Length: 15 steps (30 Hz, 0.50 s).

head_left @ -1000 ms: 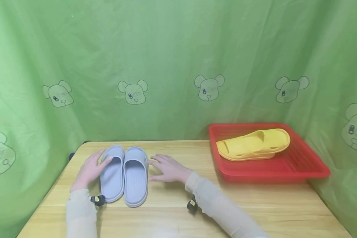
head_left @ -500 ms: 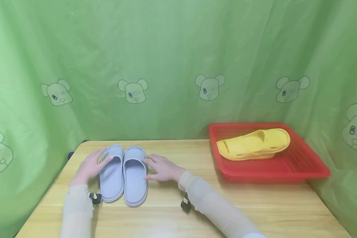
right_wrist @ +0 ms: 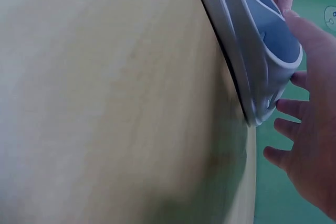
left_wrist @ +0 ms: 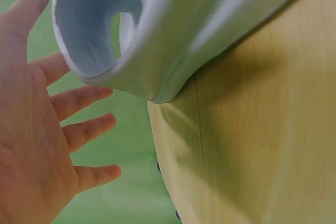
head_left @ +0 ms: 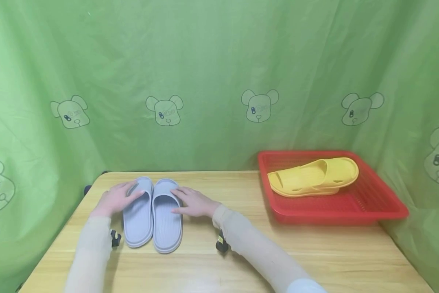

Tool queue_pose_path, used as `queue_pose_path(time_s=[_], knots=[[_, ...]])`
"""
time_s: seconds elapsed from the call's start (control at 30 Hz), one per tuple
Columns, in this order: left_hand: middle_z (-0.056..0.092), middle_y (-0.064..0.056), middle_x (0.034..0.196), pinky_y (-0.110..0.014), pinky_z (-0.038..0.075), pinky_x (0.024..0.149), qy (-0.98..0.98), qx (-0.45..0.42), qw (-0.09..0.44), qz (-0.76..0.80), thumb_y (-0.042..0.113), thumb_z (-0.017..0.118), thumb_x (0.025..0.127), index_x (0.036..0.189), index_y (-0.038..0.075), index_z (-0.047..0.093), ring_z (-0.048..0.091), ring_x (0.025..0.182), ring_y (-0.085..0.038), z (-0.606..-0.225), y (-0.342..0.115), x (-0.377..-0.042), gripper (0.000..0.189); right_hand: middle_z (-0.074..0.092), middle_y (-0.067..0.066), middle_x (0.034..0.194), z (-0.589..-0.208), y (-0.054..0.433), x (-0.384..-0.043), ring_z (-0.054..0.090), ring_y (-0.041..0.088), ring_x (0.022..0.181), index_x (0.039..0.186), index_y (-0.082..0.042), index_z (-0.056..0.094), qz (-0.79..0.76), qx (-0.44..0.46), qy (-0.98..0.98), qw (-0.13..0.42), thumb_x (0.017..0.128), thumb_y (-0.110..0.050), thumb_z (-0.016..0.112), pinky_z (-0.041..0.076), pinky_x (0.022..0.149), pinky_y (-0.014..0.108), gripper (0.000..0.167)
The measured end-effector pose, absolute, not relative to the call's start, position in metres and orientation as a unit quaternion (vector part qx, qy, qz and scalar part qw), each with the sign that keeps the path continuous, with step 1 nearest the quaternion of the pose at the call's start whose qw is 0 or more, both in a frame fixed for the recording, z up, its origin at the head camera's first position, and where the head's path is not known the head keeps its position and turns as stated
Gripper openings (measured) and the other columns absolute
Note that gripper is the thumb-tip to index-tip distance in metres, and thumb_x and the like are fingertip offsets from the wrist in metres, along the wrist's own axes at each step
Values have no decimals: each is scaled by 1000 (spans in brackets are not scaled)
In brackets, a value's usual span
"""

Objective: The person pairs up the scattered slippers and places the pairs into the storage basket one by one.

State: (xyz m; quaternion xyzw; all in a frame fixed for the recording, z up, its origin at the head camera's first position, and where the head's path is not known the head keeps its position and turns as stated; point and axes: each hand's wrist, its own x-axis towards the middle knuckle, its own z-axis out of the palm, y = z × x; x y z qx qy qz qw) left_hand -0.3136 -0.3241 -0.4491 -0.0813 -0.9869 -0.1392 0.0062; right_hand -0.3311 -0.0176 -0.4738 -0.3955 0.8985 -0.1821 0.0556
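Observation:
Two grey-blue slippers stand side by side on the table in the head view, a left slipper (head_left: 138, 219) and a right slipper (head_left: 167, 228), toes toward the back. Over the outer side of the left slipper's strap lies my left hand (head_left: 114, 198); in the left wrist view its fingers (left_wrist: 83, 131) are spread beside the strap, not closed round it. My right hand (head_left: 195, 202) reaches over the right slipper's strap from the right. In the right wrist view its fingers (right_wrist: 294, 108) are spread along the strap, and whether they touch it is hard to tell.
A red basket (head_left: 325, 217) stands at the back right of the wooden table (head_left: 212, 268), holding a yellow slipper (head_left: 300, 177) that seems to lie on another yellow one. A green curtain (head_left: 212, 61) with bear heads hangs behind and at both sides.
My right hand has moved left from beside the right slipper to over its strap. My left hand has shifted slightly right over the left slipper. The slippers stay in place.

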Motion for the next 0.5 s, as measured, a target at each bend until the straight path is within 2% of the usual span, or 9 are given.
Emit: queue_pose_path(time_s=[0.13, 0.5], knots=[[43, -24, 149, -77, 30, 100, -989, -74, -10, -125, 71, 35, 93, 151, 14, 35, 39, 135, -50, -449, -323, -319, 81, 28, 14, 160, -474, -22, -339, 30, 31, 147, 156, -14, 23, -227, -384, 891, 84, 95, -59, 48, 27, 120, 48, 79], [47, -24, 146, -70, 39, 99, -990, -85, -27, -112, 72, 36, 92, 151, 13, 37, 45, 131, -50, -447, -321, -328, 83, 28, 14, 160, -474, -36, -358, 28, 29, 148, 156, -9, 21, -288, -362, 879, 113, 98, -57, 43, 23, 122, 44, 78]])
